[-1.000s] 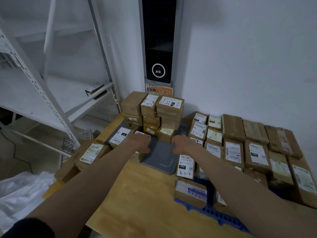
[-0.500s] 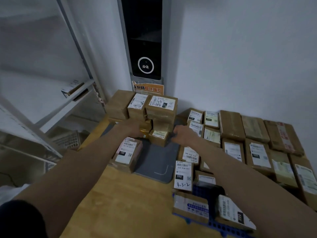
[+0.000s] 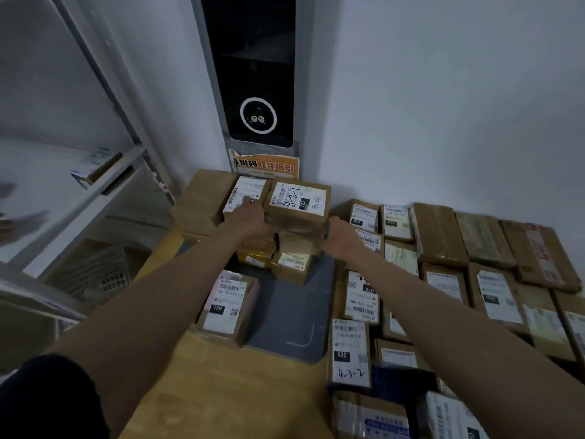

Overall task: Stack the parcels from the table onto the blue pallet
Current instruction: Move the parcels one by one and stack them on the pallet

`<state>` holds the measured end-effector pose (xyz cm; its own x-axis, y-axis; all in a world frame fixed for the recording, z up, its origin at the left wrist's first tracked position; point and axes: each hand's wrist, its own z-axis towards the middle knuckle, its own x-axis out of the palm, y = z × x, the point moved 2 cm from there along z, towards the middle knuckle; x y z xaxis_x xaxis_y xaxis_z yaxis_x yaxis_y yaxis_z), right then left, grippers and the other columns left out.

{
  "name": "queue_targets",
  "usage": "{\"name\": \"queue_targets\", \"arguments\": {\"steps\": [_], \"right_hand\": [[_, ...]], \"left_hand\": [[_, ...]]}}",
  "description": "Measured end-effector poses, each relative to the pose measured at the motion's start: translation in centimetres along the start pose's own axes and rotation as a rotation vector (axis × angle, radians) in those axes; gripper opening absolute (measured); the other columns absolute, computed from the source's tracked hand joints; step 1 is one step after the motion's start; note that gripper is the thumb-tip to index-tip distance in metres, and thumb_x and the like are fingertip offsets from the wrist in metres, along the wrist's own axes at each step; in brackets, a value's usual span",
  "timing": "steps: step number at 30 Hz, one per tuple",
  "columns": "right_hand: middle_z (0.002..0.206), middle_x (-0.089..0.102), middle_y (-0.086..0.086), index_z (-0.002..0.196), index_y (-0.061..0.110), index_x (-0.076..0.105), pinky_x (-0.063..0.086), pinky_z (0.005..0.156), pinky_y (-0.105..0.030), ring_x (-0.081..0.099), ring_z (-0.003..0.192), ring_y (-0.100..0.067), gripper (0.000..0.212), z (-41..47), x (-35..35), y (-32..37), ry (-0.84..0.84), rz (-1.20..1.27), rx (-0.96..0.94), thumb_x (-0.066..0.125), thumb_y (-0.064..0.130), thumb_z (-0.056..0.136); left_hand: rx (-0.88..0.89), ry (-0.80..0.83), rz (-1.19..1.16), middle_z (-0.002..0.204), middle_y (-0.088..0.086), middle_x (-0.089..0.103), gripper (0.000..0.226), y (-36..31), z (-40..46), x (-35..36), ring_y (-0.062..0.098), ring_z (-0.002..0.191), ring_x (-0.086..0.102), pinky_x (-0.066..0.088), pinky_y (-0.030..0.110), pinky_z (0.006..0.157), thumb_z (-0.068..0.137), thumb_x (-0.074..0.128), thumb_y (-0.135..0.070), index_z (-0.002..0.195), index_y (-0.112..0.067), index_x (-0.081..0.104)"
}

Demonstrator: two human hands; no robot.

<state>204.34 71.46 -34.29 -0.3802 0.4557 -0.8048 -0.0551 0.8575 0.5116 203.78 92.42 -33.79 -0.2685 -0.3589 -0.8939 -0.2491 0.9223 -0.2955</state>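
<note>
**Both hands close on the top of the stack**

Wooden table (image 3: 202, 384) fills the near ground, with a grey mat (image 3: 285, 315) laid on it. On the mat's left edge lies a lone parcel (image 3: 228, 307), label up, marked 15H. To the right, lower than the table, the blue pallet (image 3: 384, 373) shows only as a dark blue patch between the parcels already laid on it; these cover it in rows back to the wall, among them a box marked 032 (image 3: 349, 353).

Farther on, at the back of the mat, stands the stack (image 3: 253, 232) of parcels against the wall. Half a second ago the hands were low, at the foot of this stack; now both have risen to its top tier. The left hand (image 3: 250, 218) lies on the left top box (image 3: 245, 193), fingers reaching over its near edge onto the label. The right hand (image 3: 337, 236) is at the right side of the box marked 122 (image 3: 299, 202), fingers pressed to its side or curled behind it; I cannot tell which, nor whether either hand has a firm hold.

My reading: the top boxes are about to be taken together, squeezed between the hands, then carried right to the pallet. The stack and the lone parcel remain to be moved.

Behind the stack rises a dark scanner panel (image 3: 258, 99) with an orange notice (image 3: 266, 166) under it.
</note>
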Motion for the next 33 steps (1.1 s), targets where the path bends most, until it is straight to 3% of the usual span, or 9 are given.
{"name": "queue_targets", "arguments": {"steps": [5, 9, 13, 19, 22, 25, 28, 30, 33], "right_hand": [[0.126, 0.055, -0.011, 0.132, 0.007, 0.046, 0.05, 0.095, -0.044, 0.054, 0.117, -0.029, 0.054, 1.3, 0.6, 0.1, -0.047, 0.015, 0.018, 0.068, 0.023, 0.086], [0.123, 0.058, -0.013, 0.134, 0.003, 0.041, 0.052, 0.084, -0.037, 0.059, 0.109, -0.028, 0.052, 1.8, 0.9, -0.1, -0.08, 0.089, 0.101, 0.064, 0.02, 0.091], [0.122, 0.058, -0.015, 0.13, 0.001, 0.042, 0.054, 0.087, -0.04, 0.06, 0.109, -0.031, 0.044, 1.1, 0.2, -0.1, -0.136, 0.124, 0.119, 0.061, 0.011, 0.092], [0.12, 0.06, -0.016, 0.132, 0.0, 0.036, 0.055, 0.084, -0.038, 0.061, 0.11, -0.03, 0.055, -1.4, -1.6, 0.1, -0.172, 0.284, 0.151, 0.066, 0.008, 0.088], [0.127, 0.057, -0.014, 0.138, -0.002, 0.026, 0.049, 0.081, -0.029, 0.058, 0.116, -0.028, 0.075, -3.8, -2.6, 0.0, -0.186, 0.378, 0.149, 0.075, 0.018, 0.085], [0.125, 0.058, -0.011, 0.137, -0.001, 0.026, 0.049, 0.082, -0.031, 0.058, 0.115, -0.025, 0.084, -6.3, -2.7, -0.5, -0.204, 0.415, 0.154, 0.081, 0.026, 0.079], [0.118, 0.059, -0.003, 0.133, 0.005, 0.031, 0.051, 0.081, -0.029, 0.058, 0.106, -0.017, 0.089, -8.6, -1.1, -2.1, -0.176, 0.417, 0.164, 0.087, 0.03, 0.068], [0.116, 0.063, 0.004, 0.131, 0.011, 0.042, 0.055, 0.077, -0.024, 0.061, 0.105, -0.012, 0.097, -10.6, 0.5, -3.0, -0.143, 0.387, 0.131, 0.086, 0.042, 0.05], [0.114, 0.067, 0.01, 0.124, 0.023, 0.057, 0.056, 0.075, -0.018, 0.064, 0.109, -0.009, 0.096, -12.3, 4.3, -6.4, -0.093, 0.345, 0.086, 0.075, 0.06, 0.038]], "left_hand": [[-0.032, -0.044, -0.017, 0.142, 0.015, 0.028, 0.064, -0.9, 0.1, -0.4, 0.035, 0.113, 0.054, 0.045, 0.047, 0.101, 0.081, 0.071, -0.032, 0.136, -0.01, 0.045], [0.003, -0.062, -0.084, 0.134, 0.013, 0.035, 0.056, -1.7, 0.7, -0.1, 0.033, 0.114, 0.051, 0.046, 0.042, 0.096, 0.081, 0.072, -0.022, 0.129, -0.008, 0.048], [0.02, -0.085, -0.155, 0.12, 0.012, 0.052, 0.049, -2.4, 0.3, -0.7, 0.03, 0.113, 0.052, 0.048, 0.039, 0.09, 0.08, 0.07, -0.02, 0.123, -0.009, 0.05], [0.038, -0.077, -0.358, 0.133, 0.013, 0.051, 0.078, -3.5, -1.7, -1.7, 0.031, 0.123, 0.05, 0.043, 0.033, 0.087, 0.081, 0.074, -0.017, 0.143, -0.011, 0.027], [0.046, -0.065, -0.421, 0.135, 0.012, 0.049, 0.09, -3.8, -3.6, -1.8, 0.031, 0.127, 0.047, 0.043, 0.041, 0.101, 0.075, 0.083, -0.025, 0.141, -0.011, 0.024], [0.08, -0.07, -0.428, 0.14, 0.01, 0.045, 0.106, -3.9, -5.9, -1.3, 0.03, 0.133, 0.042, 0.037, 0.045, 0.11, 0.066, 0.088, -0.034, 0.144, -0.011, 0.021], [0.161, -0.055, -0.356, 0.139, 0.001, 0.049, 0.12, -3.7, -8.3, 0.2, 0.025, 0.129, 0.047, 0.039, 0.043, 0.106, 0.053, 0.09, -0.053, 0.146, -0.017, 0.024], [0.227, -0.034, -0.315, 0.135, -0.003, 0.054, 0.128, -3.5, -9.6, 1.8, 0.022, 0.125, 0.052, 0.045, 0.044, 0.103, 0.036, 0.086, -0.065, 0.143, -0.022, 0.029], [0.322, 0.012, -0.295, 0.128, -0.003, 0.058, 0.121, -3.1, -11.5, 5.2, 0.018, 0.116, 0.057, 0.052, 0.043, 0.095, 0.031, 0.082, -0.059, 0.138, -0.023, 0.039]]}}
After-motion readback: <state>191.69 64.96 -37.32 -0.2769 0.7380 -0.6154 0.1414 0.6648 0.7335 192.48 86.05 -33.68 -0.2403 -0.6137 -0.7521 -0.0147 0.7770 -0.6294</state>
